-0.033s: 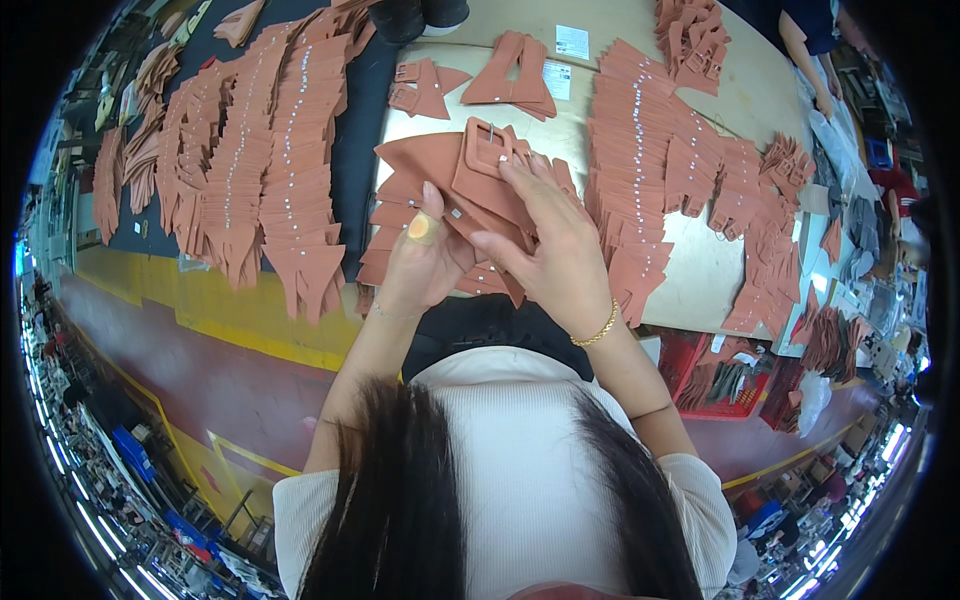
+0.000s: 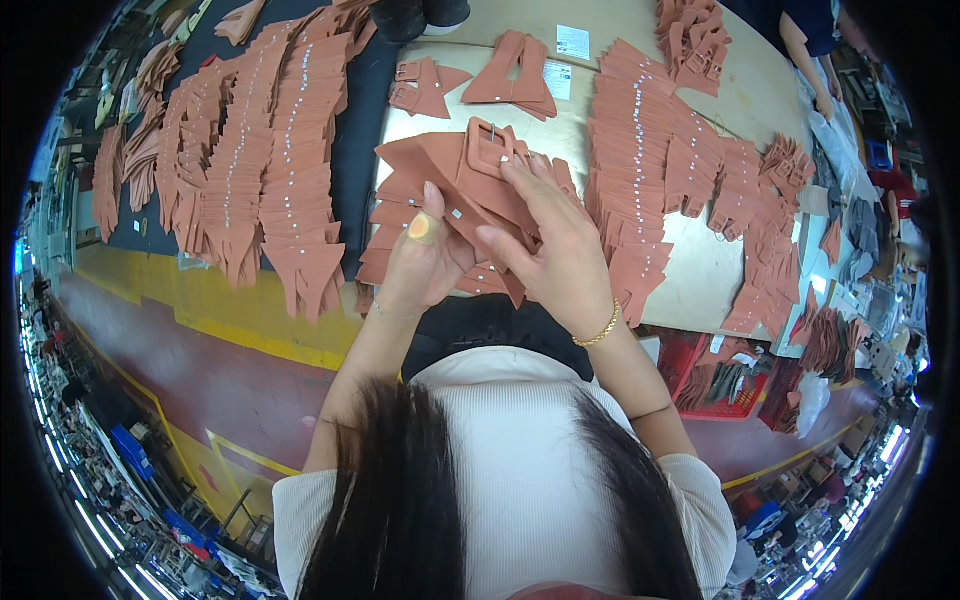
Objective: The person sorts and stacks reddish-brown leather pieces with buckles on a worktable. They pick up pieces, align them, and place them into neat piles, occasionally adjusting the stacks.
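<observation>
Between my hands is a reddish-brown, leather-like cut piece (image 2: 440,165) with a pointed end. A covered square buckle (image 2: 474,148) with a metal prong sits at its top. My left hand (image 2: 420,262) holds the piece from below; its fingers are mostly hidden under it, and its raised thumb wears a yellowish wrap (image 2: 423,229). With its fingertips at the buckle's right side and its thumb near the lower edge, my right hand (image 2: 560,240) grips the same piece. Several similar pieces (image 2: 385,242) lie stacked beneath.
Long overlapping rows of brown pieces lie left (image 2: 300,170) and right (image 2: 625,150). Beyond my hands are buckled straps (image 2: 425,90), a split piece (image 2: 508,70) and white labels (image 2: 572,42). A red crate (image 2: 740,405) stands below the table's right side. Another person's arm (image 2: 800,55) shows far right.
The held piece and its buckle have tilted slightly. My right thumb has shifted a little up and to the right; my left hand looks almost still.
</observation>
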Motion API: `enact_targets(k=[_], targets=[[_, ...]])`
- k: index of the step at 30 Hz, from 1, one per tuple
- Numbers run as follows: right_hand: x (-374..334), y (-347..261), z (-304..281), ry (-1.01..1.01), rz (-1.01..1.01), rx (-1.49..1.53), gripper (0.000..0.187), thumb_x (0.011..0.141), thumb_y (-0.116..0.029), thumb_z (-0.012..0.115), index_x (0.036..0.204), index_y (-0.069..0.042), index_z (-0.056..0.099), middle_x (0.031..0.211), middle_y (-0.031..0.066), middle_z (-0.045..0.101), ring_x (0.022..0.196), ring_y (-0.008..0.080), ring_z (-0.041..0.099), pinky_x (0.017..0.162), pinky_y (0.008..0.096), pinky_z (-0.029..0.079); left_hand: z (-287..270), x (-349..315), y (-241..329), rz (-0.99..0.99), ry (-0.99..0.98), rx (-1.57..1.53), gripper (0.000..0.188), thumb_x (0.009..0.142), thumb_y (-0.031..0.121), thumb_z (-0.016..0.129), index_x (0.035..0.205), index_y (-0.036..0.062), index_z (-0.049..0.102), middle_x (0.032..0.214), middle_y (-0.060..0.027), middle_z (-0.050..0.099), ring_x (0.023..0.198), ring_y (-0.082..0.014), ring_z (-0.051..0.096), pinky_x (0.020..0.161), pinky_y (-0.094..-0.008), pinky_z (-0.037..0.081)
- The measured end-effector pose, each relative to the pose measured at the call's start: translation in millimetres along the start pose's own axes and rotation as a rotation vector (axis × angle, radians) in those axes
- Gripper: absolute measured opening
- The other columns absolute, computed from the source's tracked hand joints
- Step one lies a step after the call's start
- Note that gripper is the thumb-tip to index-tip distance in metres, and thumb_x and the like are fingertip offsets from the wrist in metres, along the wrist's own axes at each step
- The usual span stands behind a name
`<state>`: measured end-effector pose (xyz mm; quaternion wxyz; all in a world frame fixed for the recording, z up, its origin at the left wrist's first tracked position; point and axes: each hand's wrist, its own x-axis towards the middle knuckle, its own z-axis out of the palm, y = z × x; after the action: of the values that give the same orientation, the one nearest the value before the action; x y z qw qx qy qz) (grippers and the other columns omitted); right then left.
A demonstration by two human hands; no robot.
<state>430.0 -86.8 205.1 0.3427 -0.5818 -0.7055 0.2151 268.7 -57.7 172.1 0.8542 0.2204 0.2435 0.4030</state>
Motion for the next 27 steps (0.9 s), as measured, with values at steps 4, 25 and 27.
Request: enact_targets(k=[4, 25, 27], targets=[[-7, 3, 5, -0.017, -0.013, -0.021, 0.066, 0.077, -0.032, 0.074, 0.127, 0.004, 0.049, 0.130, 0.0242, 0.052, 0.128, 0.0410, 0.043, 0.104, 0.0443, 0.038, -7, -4, -4, -0.023, -0.033, -0.047, 0.060, 0.100, 0.047, 0.032, 0.144, 0.0081, 0.024, 0.144, -0.0114, 0.037, 0.131, -0.0260, 0.041, 0.106, -0.0445, 0.039], [-21, 8, 32, -0.160, 0.145, 0.215, 0.045, 0.096, -0.020, 0.049, 0.135, 0.003, 0.042, 0.133, 0.0269, 0.047, 0.131, 0.0400, 0.039, 0.105, 0.0432, 0.037, -34, -23, -24, -0.014, 0.105, 0.189, 0.075, 0.091, 0.061, 0.048, 0.141, 0.0087, 0.029, 0.134, -0.0064, 0.045, 0.121, -0.0174, 0.047, 0.100, -0.0377, 0.040], [-19, 8, 27, -0.152, 0.188, 0.317, 0.042, 0.096, -0.018, 0.048, 0.132, 0.003, 0.043, 0.130, 0.0284, 0.049, 0.129, 0.0434, 0.040, 0.105, 0.0464, 0.035, -33, -21, -24, -0.012, 0.118, 0.166, 0.073, 0.091, 0.060, 0.049, 0.140, 0.0096, 0.029, 0.132, -0.0058, 0.046, 0.119, -0.0170, 0.049, 0.099, -0.0380, 0.041]])
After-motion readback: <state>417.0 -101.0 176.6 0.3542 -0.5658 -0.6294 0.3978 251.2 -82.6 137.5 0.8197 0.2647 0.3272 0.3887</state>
